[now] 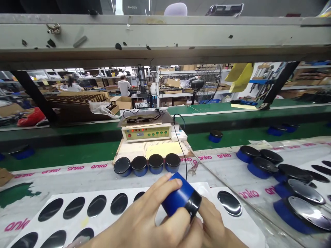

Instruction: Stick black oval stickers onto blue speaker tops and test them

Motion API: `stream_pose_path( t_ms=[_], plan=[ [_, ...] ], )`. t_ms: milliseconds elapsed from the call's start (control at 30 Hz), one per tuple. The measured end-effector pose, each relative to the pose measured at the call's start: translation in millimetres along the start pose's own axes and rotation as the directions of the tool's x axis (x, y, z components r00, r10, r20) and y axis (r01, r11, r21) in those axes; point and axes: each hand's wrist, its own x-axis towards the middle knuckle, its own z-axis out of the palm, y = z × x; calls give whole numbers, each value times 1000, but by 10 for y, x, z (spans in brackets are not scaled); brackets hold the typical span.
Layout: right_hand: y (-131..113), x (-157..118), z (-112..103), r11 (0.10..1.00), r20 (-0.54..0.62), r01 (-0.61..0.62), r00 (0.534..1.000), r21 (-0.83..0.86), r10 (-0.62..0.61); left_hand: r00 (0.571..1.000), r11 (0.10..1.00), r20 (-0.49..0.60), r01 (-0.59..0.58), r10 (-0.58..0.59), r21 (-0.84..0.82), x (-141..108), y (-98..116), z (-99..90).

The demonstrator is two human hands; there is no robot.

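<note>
A short blue cylinder with a glossy black end (178,197) sits tilted in the left hand (152,215), above a white paper sheet (249,231). The right hand (213,220) meets the black end, grip hidden. This seems two-handed handling; turning it calls for steady support.

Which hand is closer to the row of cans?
Left hand, just in front of the cans at the right end. The right hand is farther off, to the right.

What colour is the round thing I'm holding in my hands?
Blue, with a black end; it shows in the head view.
</note>
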Motion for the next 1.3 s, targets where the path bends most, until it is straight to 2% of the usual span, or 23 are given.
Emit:
stream_pose_path(
  t_ms=[133, 300, 367, 433, 500, 600, 633, 700, 733, 800, 900, 967, 1033, 1100, 1133, 1200, 1233, 1300],
  plan=[
    [-5, -45, 16, 1000, -26, 2, 1000, -19, -3, 998, 995, -41, 41, -45, -96, -10, -52, -21],
    [-11, -74, -7, 998, -53, -27, 998, -51, 24, 999, 982, 21, 29, -25, -186, -10, -93, -21],
    [3, -67, -34, 998, -57, -34, 998, -61, 31, 998, 978, 3, 56, -57, -200, -7, -100, -17],
    [18, -46, -60, 999, -14, -26, 1000, -48, 25, 993, 964, -1, 112, -116, -241, -19, -98, -12],
    [17, -19, -75, 999, 82, -6, 997, -50, 11, 975, 944, 95, 218, -200, -246, -52, -89, -9],
    [-22, 4, -73, 988, 251, 110, 965, -110, -80, 907, 919, 312, 350, -283, -181, -148, -78, -16],
    [-38, 2, -75, 977, 289, 164, 950, -139, -119, 886, 911, 352, 377, -301, -170, -199, -85, -19],
    [-50, -9, -107, 945, 333, 261, 924, -196, -186, 866, 888, 335, 436, -371, -146, -342, -136, -20],
    [-36, -13, -144, 932, 331, 285, 922, -226, -202, 843, 866, 317, 488, -435, -109, -435, -182, -14],
    [37, 0, -254, 917, 308, 288, 930, -276, -199, 755, 793, 317, 610, -575, -14, -662, -301, 16],
    [230, 87, -435, 920, 239, 205, 963, -335, -128, 590, 695, 473, 715, -654, 69, -1035, -459, 116],
    [359, 162, -497, 914, 192, 169, 976, -370, -102, 548, 687, 542, 722, -637, 77, -1217, -512, 188],
    [455, 210, -491, 906, 175, 185, 976, -381, -125, 537, 689, 554, 719, -636, 95, -1259, -547, 230],
    [517, 209, -432, 899, 204, 244, 963, -364, -178, 542, 689, 545, 719, -640, 94, -1100, -601, 252],
    [539, 190, -392, 895, 225, 273, 953, -352, -202, 559, 688, 538, 723, -631, 55, -938, -639, 277],
    [570, 124, -312, 891, 273, 315, 934, -328, -230, 621, 684, 517, 724, -589, -91, -465, -726, 415],
    [580, 83, -280, 891, 297, 325, 926, -316, -232, 664, 669, 497, 715, -558, -204, -176, -766, 552],
    [592, -4, -245, 896, 340, 324, 916, -304, -215, 715, 663, 491, 678, -498, -316, 439, -813, 979]
  ],
)
